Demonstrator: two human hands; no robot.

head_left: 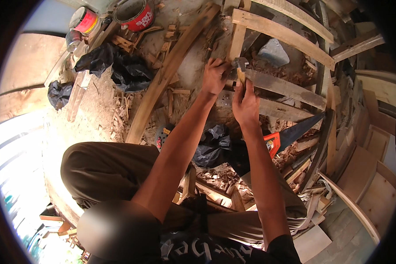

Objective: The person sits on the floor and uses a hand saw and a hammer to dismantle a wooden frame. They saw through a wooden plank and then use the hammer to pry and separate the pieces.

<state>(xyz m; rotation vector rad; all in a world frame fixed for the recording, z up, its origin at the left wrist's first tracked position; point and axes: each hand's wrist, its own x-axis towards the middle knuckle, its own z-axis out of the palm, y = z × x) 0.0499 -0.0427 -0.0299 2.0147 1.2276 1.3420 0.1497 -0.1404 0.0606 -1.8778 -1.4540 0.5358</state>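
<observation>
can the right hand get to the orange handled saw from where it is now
Probably yes. The saw lies on the wood scraps just right of the right forearm, its orange handle uncovered. But the right hand grips a wooden-handled tool at the plank, so it must let go first.

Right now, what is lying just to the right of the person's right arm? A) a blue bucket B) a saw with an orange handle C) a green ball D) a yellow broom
B: a saw with an orange handle and dark blade lies among the wood scraps beside the right hand's forearm.
</observation>
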